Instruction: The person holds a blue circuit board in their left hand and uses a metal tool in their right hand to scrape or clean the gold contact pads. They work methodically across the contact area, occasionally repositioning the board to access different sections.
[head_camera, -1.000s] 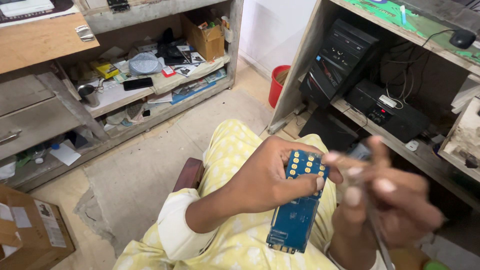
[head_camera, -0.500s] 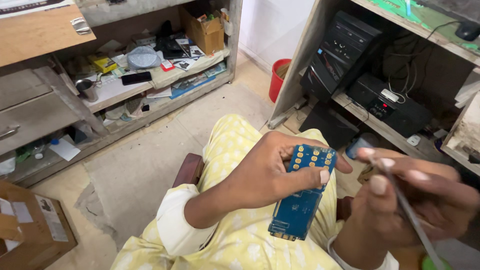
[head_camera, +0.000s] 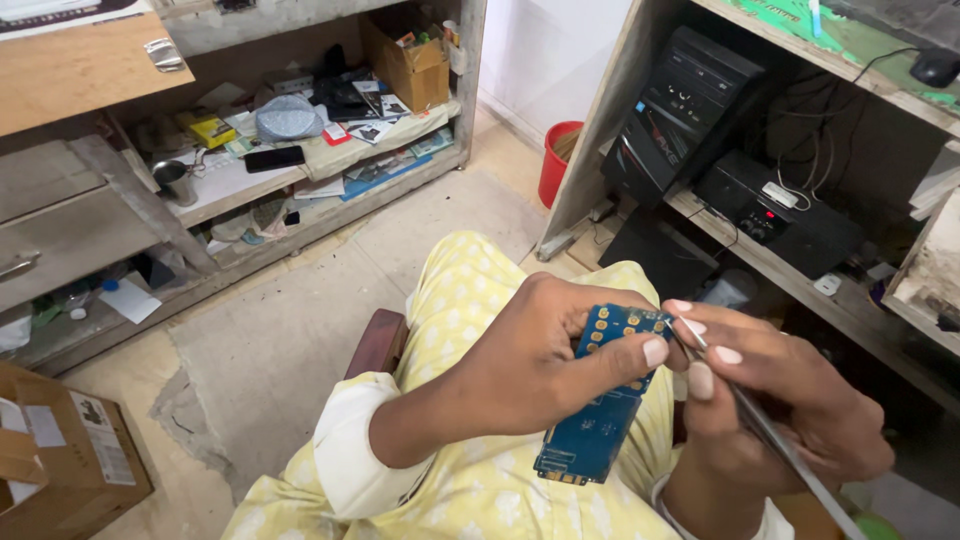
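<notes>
A long blue circuit board (head_camera: 598, 430) with round gold pads at its upper end is gripped in my left hand (head_camera: 540, 360), thumb pressed on its top edge. My right hand (head_camera: 780, 400) holds a thin metal tool (head_camera: 770, 435), like tweezers, with its tip touching the board's upper right corner. Both hands hover over my lap, which is covered in yellow patterned cloth (head_camera: 470, 300). The board's lower end sticks out below my left hand.
A dark red chair edge (head_camera: 378, 340) shows under my leg. Left are cluttered wooden shelves (head_camera: 300, 170) and a cardboard box (head_camera: 60, 450). A red bin (head_camera: 556, 160) stands on the floor. Right shelves hold a black computer tower (head_camera: 680, 110) and cabled devices (head_camera: 780, 215).
My right hand has come in toward the board, bringing the tool tip onto its upper corner. The view has shifted slightly; my left hand keeps its grip.
</notes>
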